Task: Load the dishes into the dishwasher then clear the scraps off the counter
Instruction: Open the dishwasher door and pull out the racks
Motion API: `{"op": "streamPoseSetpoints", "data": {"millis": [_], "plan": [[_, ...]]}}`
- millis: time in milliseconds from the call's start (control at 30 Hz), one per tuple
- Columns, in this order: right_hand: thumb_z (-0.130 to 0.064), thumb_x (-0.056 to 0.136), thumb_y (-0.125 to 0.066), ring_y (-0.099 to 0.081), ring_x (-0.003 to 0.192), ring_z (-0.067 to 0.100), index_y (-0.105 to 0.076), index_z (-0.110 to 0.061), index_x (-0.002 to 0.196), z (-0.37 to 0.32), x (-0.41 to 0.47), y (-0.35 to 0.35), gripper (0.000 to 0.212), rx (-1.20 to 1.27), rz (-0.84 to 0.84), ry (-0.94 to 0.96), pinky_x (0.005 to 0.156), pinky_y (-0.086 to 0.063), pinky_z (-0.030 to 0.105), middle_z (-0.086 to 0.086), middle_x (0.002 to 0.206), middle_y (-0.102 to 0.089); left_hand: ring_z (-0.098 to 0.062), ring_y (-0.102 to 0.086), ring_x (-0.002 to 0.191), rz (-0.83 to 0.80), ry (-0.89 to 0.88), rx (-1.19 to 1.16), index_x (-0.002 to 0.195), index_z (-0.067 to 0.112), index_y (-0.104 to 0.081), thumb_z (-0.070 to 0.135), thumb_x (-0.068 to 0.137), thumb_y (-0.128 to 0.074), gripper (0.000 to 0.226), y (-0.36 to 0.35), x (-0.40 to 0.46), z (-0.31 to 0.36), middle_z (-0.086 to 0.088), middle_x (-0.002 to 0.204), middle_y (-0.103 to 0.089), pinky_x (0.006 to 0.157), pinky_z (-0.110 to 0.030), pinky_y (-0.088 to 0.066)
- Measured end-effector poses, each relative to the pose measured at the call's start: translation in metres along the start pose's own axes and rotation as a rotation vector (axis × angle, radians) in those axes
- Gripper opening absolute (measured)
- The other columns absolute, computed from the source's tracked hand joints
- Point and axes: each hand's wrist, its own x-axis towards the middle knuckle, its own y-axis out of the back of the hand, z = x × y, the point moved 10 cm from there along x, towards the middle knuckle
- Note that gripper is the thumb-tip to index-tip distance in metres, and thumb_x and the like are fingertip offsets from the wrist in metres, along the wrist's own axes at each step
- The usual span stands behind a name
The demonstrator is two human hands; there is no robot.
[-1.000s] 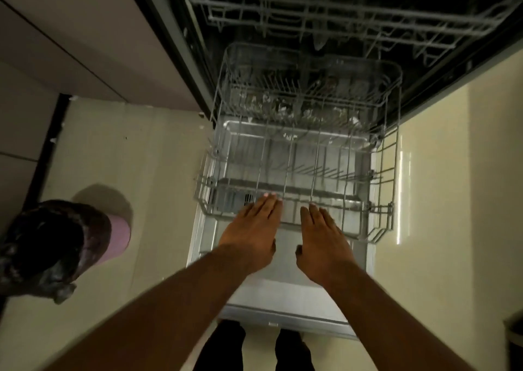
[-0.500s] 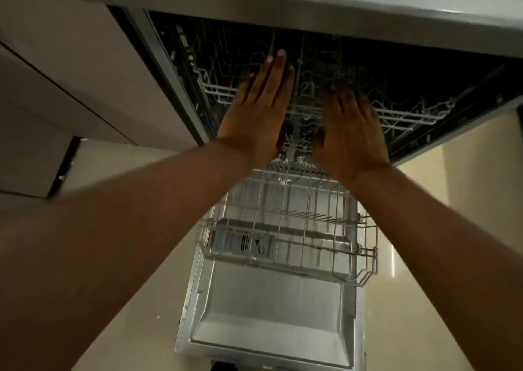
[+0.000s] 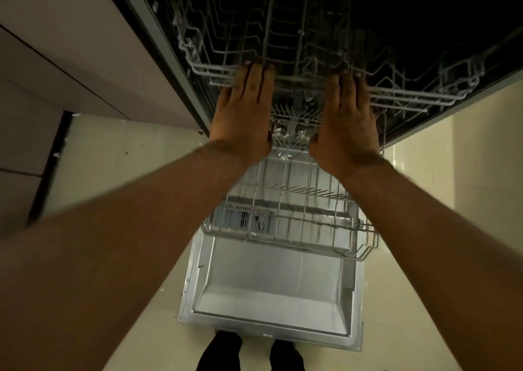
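The dishwasher stands open, its door (image 3: 271,300) folded flat to the floor. The empty lower wire rack (image 3: 311,229) is pulled out over the door. Above it, the grey upper rack (image 3: 410,96) sits at the mouth of the dark tub. My left hand (image 3: 243,113) lies palm down on the upper rack's front rail, left of centre, fingers straight with the tips over the wires. My right hand (image 3: 346,124) lies the same way just right of centre. Neither hand holds a dish, and no dishes are in view.
A cabinet front (image 3: 70,30) flanks the dishwasher on the left. Pale floor tiles (image 3: 113,158) lie on both sides of the door. My feet (image 3: 220,351) stand at the door's near edge.
Both hands rose from the lower rack's front edge to the upper rack and now rest on its front rail. The view has tilted back down, and the counter edge is out of sight.
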Motion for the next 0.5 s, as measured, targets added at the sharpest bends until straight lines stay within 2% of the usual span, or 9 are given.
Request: {"op": "streamPoseSetpoints", "data": {"millis": [200,300,400,500], "plan": [[-0.019,0.092,-0.068,0.018,0.159,0.032,0.013,-0.011,0.164,0.0,-0.055,-0.017,0.109,0.002,-0.115,-0.046,0.131,-0.009,0.047,0.012,0.173,0.013,-0.029,0.01,0.161,-0.061,0.023,-0.022,0.164,0.014,0.015,0.024,0.089,-0.068,0.112,-0.012,-0.064,0.01,-0.007,0.173,0.013,0.129,-0.05,-0.012],[-0.018,0.091,-0.066,0.02,0.159,0.033,0.015,-0.01,0.164,-0.004,-0.093,-0.023,0.109,0.018,-0.142,-0.008,0.131,-0.005,0.048,0.014,0.173,0.015,-0.029,0.016,0.16,-0.108,0.054,-0.048,0.163,0.014,0.017,0.021,0.088,-0.068,0.114,-0.018,-0.1,0.013,-0.006,0.172,0.017,0.129,-0.051,-0.007],[-0.019,0.093,-0.064,0.021,0.158,0.033,0.016,-0.01,0.164,-0.01,-0.131,-0.029,0.107,0.032,-0.192,0.017,0.127,0.003,0.045,0.014,0.173,0.016,-0.03,0.016,0.16,-0.159,0.053,-0.044,0.163,0.013,0.016,0.024,0.087,-0.069,0.115,-0.022,-0.137,0.016,-0.007,0.172,0.016,0.129,-0.054,-0.01],[-0.017,0.093,-0.061,0.018,0.16,0.032,0.012,-0.011,0.165,-0.012,-0.164,-0.028,0.102,0.082,-0.235,0.003,0.13,-0.003,0.047,0.013,0.174,0.012,-0.028,0.014,0.16,-0.217,0.05,-0.042,0.164,0.013,0.015,0.029,0.091,-0.065,0.109,-0.022,-0.17,0.018,-0.006,0.173,0.014,0.128,-0.053,-0.011]]}}
